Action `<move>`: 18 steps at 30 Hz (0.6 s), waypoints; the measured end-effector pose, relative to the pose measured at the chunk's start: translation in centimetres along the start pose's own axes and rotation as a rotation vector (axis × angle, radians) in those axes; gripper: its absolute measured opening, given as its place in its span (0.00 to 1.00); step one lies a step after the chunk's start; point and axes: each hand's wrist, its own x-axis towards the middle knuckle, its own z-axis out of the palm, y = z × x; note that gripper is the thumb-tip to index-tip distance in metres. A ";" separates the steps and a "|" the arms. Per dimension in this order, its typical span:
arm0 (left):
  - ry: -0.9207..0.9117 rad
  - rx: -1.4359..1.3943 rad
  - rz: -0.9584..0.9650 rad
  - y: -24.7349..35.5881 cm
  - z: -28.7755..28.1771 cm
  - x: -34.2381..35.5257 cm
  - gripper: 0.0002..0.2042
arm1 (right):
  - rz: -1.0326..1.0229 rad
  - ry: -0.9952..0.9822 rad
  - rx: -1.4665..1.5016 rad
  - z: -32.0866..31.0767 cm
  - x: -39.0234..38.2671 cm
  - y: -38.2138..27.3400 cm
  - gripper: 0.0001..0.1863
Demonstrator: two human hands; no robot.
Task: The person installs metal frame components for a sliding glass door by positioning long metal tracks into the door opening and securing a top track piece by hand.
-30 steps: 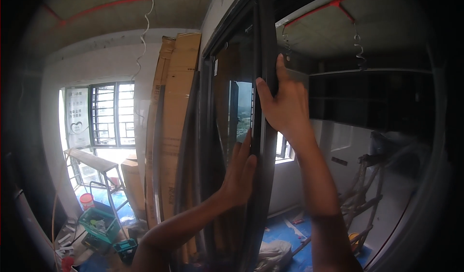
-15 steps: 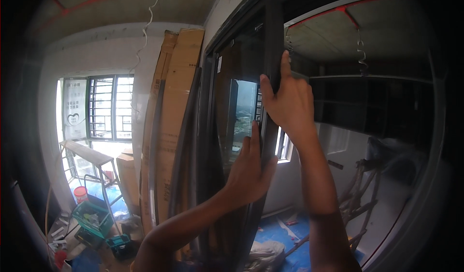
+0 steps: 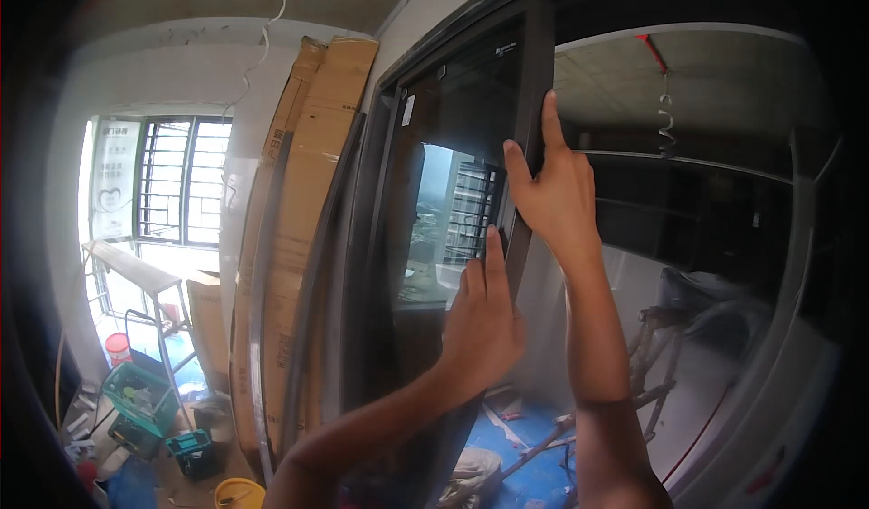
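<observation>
A tall glass door panel in a dark frame stands upright in front of me. My right hand rests high on the panel's right stile, its index finger stretched up along the edge and its thumb apart on the near face. Lower down, my left hand lies against the same side of the panel, index finger pointing up and the other fingers partly bent. Both hands look open, pressed to the frame rather than wrapped round it. The glass reflects a barred window.
Tall cardboard packaging leans left of the door. Beyond it stand a trestle bench, a teal crate and a yellow bucket. Through the opening, rough wooden poles stand near blue floor sheeting.
The panel's right stile and both hands have shifted right against the background, and more glass shows. My view has also moved slightly, bringing the yellow bucket into sight.
</observation>
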 end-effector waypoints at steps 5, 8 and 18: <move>0.046 -0.035 0.026 0.3 0.6 0.1 0.51 | 0.008 -0.013 -0.082 -0.7 0.3 -0.3 0.42; 0.010 -0.068 -0.011 0.8 0.4 0.3 0.51 | 0.025 -0.014 -0.147 -0.8 1.1 -0.3 0.41; 0.029 -0.142 0.016 0.7 0.7 0.1 0.48 | 0.103 -0.025 0.005 -1.0 10.9 1.2 0.43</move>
